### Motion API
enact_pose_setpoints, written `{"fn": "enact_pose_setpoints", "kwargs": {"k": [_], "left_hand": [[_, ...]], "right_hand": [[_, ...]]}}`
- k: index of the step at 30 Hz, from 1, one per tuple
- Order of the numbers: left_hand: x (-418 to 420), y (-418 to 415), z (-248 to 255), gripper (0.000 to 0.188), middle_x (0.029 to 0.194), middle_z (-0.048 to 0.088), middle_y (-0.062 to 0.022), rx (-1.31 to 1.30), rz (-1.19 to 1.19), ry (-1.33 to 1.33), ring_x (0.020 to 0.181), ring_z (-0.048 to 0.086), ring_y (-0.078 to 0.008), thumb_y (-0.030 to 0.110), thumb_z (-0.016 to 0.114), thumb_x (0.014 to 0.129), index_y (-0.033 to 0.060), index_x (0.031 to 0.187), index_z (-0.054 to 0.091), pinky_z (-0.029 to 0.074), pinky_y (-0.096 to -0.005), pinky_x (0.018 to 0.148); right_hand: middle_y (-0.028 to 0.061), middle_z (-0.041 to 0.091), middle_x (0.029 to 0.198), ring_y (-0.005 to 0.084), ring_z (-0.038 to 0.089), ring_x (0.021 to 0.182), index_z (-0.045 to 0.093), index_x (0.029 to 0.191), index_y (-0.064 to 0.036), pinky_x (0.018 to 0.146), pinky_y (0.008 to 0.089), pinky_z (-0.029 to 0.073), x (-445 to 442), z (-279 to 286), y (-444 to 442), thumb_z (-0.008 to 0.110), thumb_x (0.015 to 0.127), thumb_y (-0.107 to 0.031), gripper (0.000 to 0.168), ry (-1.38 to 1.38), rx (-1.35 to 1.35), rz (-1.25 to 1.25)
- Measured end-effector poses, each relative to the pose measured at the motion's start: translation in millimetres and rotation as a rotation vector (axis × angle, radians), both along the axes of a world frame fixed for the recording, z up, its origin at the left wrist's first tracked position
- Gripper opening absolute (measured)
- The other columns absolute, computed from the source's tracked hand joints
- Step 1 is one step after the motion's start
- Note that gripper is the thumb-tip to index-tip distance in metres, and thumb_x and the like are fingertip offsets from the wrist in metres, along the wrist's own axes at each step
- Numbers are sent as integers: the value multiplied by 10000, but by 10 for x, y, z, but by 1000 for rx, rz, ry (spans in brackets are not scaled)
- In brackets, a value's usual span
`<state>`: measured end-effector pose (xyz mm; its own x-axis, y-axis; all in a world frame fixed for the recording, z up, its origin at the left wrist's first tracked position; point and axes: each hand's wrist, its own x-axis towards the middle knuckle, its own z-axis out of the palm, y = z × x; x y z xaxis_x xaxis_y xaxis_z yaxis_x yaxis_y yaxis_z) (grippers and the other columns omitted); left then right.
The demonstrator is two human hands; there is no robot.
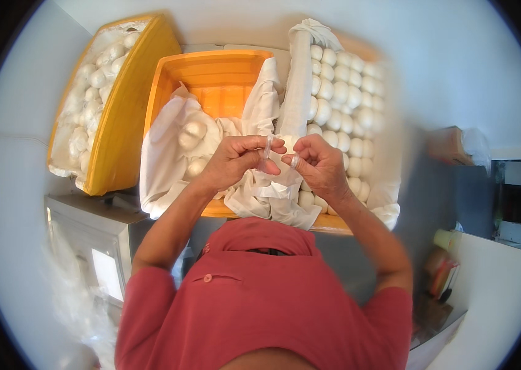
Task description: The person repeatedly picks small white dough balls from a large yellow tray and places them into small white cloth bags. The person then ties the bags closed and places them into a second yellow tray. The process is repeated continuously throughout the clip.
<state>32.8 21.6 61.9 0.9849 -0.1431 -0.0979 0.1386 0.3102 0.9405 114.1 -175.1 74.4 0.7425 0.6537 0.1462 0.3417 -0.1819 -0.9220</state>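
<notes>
Clear thin plastic (267,151), seemingly a bag, is pinched between the thumb and fingers of my left hand (242,157). My right hand (320,166) is close by on the right, its thumb and forefinger closed on another bit of clear plastic (294,160). Whether both bits belong to one piece is unclear. Below my hands lies a crumpled white cloth (251,196), with a shiny patch that may be plastic. Left of my left hand, a few white buns (192,135) rest on cloth in an orange plastic crate (223,88).
A cloth-lined crate on the right holds rows of white buns (341,92). At the left, a tilted yellow crate (135,101) contains bagged buns (98,78). Beneath it stands a metal cabinet (89,222). A cardboard box (447,145) sits far right.
</notes>
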Motion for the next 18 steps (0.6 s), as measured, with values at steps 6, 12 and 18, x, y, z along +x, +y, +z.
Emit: {"fn": "enact_pose_setpoints", "kwargs": {"k": [6, 12, 18], "left_hand": [[-117, -122, -174, 239, 844, 588, -1, 116, 90, 23, 636, 524, -31, 41, 603, 851, -1, 1086, 607, 401, -178, 561], [-242, 106, -290, 144, 660, 474, 68, 323, -55, 196, 618, 421, -9, 112, 644, 799, 64, 694, 557, 333, -177, 534], [-335, -24, -538, 179, 657, 545, 26, -20, 150, 299, 641, 489, -55, 157, 599, 817, 59, 668, 582, 396, -205, 635]], "right_hand": [[111, 643, 897, 58, 517, 580, 414, 1222, 17, 445, 181, 362, -318, 86, 206, 655, 801, -45, 490, 929, 299, -5], [42, 556, 717, 45, 394, 457, 487, 972, -6, 408, 192, 302, -324, -321, 66, 625, 785, 7, 232, 889, 155, -126], [34, 565, 709, 76, 514, 592, 525, 877, -14, 548, 205, 417, -355, -789, -232, 602, 782, -1, 123, 762, 109, -39]]}}
